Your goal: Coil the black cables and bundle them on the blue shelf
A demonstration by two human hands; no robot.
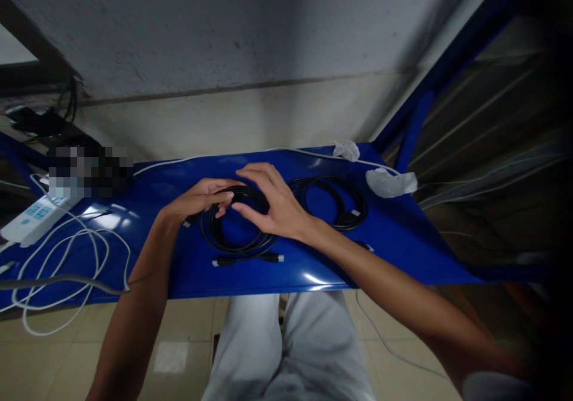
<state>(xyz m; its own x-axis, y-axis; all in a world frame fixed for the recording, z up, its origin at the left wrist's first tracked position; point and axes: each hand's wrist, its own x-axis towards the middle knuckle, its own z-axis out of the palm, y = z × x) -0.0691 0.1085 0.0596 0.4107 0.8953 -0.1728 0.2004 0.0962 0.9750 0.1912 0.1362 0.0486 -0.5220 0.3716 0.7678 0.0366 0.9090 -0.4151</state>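
A coiled black cable (233, 243) lies on the blue table (403, 240), its two plug ends stretched out along the front of the coil. My left hand (203, 198) pinches the coil's upper left edge. My right hand (275, 201) rests on the coil's upper right side with fingers spread and curved over it. A second coiled black cable (338, 201) lies just to the right, untouched.
Two crumpled white wads (391, 181) sit at the table's back right. A white power strip (33, 217) and loose white cords (67, 264) cover the left end. A blue rack frame (416, 114) rises at right. The wall stands close behind.
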